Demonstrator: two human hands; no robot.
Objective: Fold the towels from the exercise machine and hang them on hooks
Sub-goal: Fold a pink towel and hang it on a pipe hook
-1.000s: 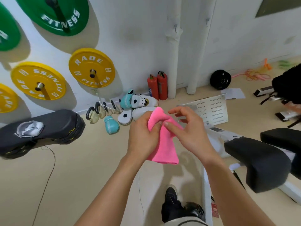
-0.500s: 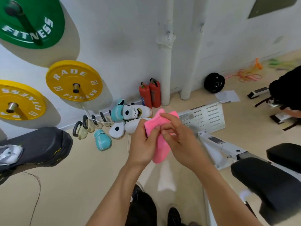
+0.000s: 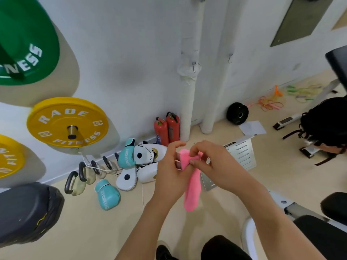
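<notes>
A pink towel [image 3: 191, 190], folded into a narrow strip, hangs down between my two hands in the middle of the view. My left hand [image 3: 171, 175] grips its upper part from the left. My right hand [image 3: 210, 164] pinches the top fold with thumb and fingers. On the white wrapped pipes ahead are two small metal hooks: one hook [image 3: 194, 67] on the left pipe and another hook [image 3: 230, 58] on the right pipe, both bare. The white frame of the exercise machine [image 3: 240, 154] with black pads [image 3: 332, 205] lies to the right.
Yellow [image 3: 67, 121] and green [image 3: 22, 40] weight plates hang on the left wall. Two red fire extinguishers [image 3: 167, 128], boxing gloves [image 3: 108, 196], focus pads and kettlebells [image 3: 74, 182] crowd the wall base. A black pad [image 3: 24, 211] juts in at left. A black bag [image 3: 326, 121] sits right.
The view has come closer to the wall and pipes. The towel went from a wide hanging piece to a narrow strip, and my right hand now pinches its top fold.
</notes>
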